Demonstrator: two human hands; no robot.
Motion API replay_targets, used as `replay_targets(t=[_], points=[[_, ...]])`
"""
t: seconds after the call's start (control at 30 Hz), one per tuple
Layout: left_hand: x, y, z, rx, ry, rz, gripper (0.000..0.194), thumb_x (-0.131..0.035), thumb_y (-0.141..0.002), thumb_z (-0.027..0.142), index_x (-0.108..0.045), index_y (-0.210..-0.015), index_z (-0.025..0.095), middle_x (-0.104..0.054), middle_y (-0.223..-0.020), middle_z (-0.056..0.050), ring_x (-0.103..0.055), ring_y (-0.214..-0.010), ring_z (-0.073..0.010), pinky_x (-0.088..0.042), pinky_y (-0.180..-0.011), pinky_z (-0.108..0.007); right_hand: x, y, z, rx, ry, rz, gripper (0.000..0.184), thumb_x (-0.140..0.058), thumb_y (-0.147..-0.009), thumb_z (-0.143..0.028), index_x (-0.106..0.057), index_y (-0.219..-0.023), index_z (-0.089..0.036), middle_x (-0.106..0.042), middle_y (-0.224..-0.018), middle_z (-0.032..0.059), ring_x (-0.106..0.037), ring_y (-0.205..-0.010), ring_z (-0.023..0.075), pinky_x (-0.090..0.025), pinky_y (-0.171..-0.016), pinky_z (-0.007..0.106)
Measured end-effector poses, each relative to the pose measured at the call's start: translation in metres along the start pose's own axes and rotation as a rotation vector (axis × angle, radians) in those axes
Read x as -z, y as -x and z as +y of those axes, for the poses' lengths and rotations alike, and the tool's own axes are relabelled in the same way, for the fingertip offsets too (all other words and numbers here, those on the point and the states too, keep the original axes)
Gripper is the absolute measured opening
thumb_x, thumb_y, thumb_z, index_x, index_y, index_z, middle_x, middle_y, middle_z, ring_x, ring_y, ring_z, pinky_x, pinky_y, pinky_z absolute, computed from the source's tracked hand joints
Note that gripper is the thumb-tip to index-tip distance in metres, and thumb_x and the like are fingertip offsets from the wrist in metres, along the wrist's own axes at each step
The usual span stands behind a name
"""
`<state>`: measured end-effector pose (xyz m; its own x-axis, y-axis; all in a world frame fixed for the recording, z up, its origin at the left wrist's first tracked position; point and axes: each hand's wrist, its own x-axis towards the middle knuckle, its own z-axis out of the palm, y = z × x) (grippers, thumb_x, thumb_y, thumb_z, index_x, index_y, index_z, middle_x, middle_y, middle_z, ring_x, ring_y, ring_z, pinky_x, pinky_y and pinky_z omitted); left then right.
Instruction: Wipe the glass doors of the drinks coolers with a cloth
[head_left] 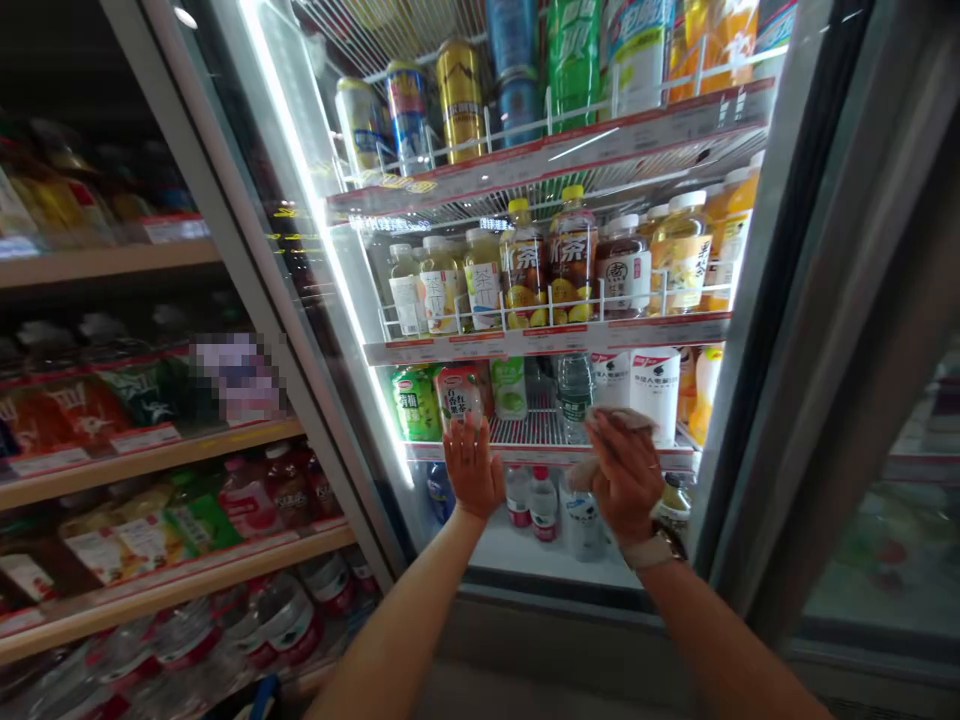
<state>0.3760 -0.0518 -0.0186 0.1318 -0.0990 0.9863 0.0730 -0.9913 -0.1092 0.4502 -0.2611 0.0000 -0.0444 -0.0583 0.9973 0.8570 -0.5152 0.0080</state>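
Note:
My left hand (472,470) is raised with its fingers stretched up, flat in front of a red drink carton (456,388). Whether the palm touches the carton, the shelf edge or glass before them, I cannot tell. A crumpled beige cloth (637,418) is in my right hand (626,475), part of it showing above the fingers and part to their left. This hand is level with the lower shelf, in front of a clear water bottle (575,385) and white-labelled bottles (655,385). A watch (667,542) sits on the right wrist.
The lit drinks cooler (551,340) holds several shelves with wire rails. Tea bottles (572,250) fill the middle shelf, cans (459,100) the upper one. Small bottles (543,505) stand at the bottom. Wooden shelves (150,490) of drinks are at left, a dark door frame (810,300) at right.

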Motion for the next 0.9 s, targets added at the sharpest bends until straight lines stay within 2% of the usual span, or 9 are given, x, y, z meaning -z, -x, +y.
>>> replay_targets(t=[0.1,0.2,0.27,0.37,0.53,0.6,0.7,0.8,0.9], points=[[0.000,-0.003,0.000,-0.003,0.013,0.004,0.059,-0.039,-0.095,0.022,-0.025,-0.152,0.016,-0.024,-0.159,-0.012,-0.013,-0.149,-0.0274,-0.016,-0.122,-0.050,-0.001,0.029,-0.020,0.120,-0.094,-0.196,0.039,-0.047,-0.093,-0.005,-0.065,-0.122,-0.023,-0.071,-0.119,0.0047,-0.064,-0.114,0.0164,-0.043,-0.108,0.035],[0.001,-0.002,-0.001,0.000,0.008,-0.013,0.060,-0.039,-0.095,0.022,-0.024,-0.152,0.016,-0.023,-0.159,-0.011,-0.013,-0.149,-0.0277,-0.016,-0.121,-0.051,0.000,0.062,-0.029,0.321,-0.224,-0.367,0.033,-0.050,-0.094,-0.008,-0.067,-0.118,-0.022,-0.071,-0.119,0.0025,-0.065,-0.108,0.0120,-0.046,-0.106,0.029],[0.001,0.004,-0.002,0.002,-0.006,-0.030,0.061,-0.040,-0.094,0.021,-0.023,-0.153,0.016,-0.023,-0.159,-0.012,-0.013,-0.149,-0.0281,-0.018,-0.121,-0.051,0.000,0.077,-0.028,0.436,-0.300,-0.439,0.032,-0.049,-0.094,-0.009,-0.066,-0.119,-0.021,-0.071,-0.119,0.0015,-0.065,-0.106,0.0100,-0.048,-0.104,0.027],[0.001,0.018,-0.003,-0.031,-0.027,-0.051,0.064,-0.041,-0.094,0.021,-0.020,-0.153,0.015,-0.021,-0.160,-0.013,-0.013,-0.149,-0.0285,-0.019,-0.120,-0.051,0.001,0.078,-0.022,0.478,-0.311,-0.465,0.031,-0.049,-0.095,-0.012,-0.064,-0.121,-0.019,-0.071,-0.120,0.0008,-0.063,-0.111,0.0097,-0.047,-0.107,0.028],[0.001,0.033,-0.001,-0.071,-0.037,-0.068,0.064,-0.041,-0.094,0.022,-0.019,-0.153,0.012,-0.012,-0.162,-0.012,-0.009,-0.149,-0.0299,-0.015,-0.121,-0.049,0.006,0.023,-0.007,0.347,-0.184,-0.339,0.036,-0.046,-0.095,-0.009,-0.062,-0.126,-0.021,-0.069,-0.124,0.0018,-0.054,-0.127,0.0128,-0.037,-0.117,0.035],[0.007,0.031,0.001,-0.069,-0.029,-0.096,0.065,-0.042,-0.094,0.023,-0.018,-0.153,0.012,-0.010,-0.162,-0.012,-0.007,-0.150,-0.0297,-0.014,-0.122,-0.048,0.006,-0.005,-0.003,0.230,-0.105,-0.242,0.042,-0.046,-0.094,-0.006,-0.059,-0.130,-0.023,-0.067,-0.126,0.0025,-0.050,-0.132,0.0138,-0.033,-0.119,0.036],[0.024,0.024,-0.003,-0.086,-0.002,-0.203,0.067,-0.046,-0.093,0.025,-0.019,-0.153,0.015,-0.012,-0.162,-0.011,-0.011,-0.149,-0.0295,-0.019,-0.121,-0.047,-0.001,-0.037,-0.004,0.017,-0.020,-0.069,0.053,-0.041,-0.092,-0.002,-0.052,-0.138,-0.026,-0.063,-0.132,0.0030,-0.043,-0.137,0.0168,-0.029,-0.120,0.042],[0.044,0.009,-0.018,-0.123,0.003,-0.244,0.067,-0.047,-0.093,0.023,-0.019,-0.154,0.022,-0.016,-0.162,-0.008,-0.017,-0.149,-0.0275,-0.020,-0.120,-0.049,-0.015,-0.050,-0.019,-0.099,-0.023,0.003,0.057,-0.037,-0.091,-0.004,-0.047,-0.143,-0.027,-0.058,-0.138,0.0036,-0.040,-0.140,0.0197,-0.028,-0.119,0.046],[0.052,-0.013,-0.041,-0.052,-0.026,-0.170,0.067,-0.045,-0.095,0.025,-0.014,-0.154,0.023,-0.011,-0.163,-0.008,-0.011,-0.150,-0.0270,-0.015,-0.121,-0.051,-0.030,-0.046,-0.041,-0.091,-0.076,-0.067,0.058,-0.036,-0.092,-0.006,-0.045,-0.144,-0.028,-0.058,-0.138,0.0028,-0.045,-0.136,0.0187,-0.028,-0.119,0.042]])
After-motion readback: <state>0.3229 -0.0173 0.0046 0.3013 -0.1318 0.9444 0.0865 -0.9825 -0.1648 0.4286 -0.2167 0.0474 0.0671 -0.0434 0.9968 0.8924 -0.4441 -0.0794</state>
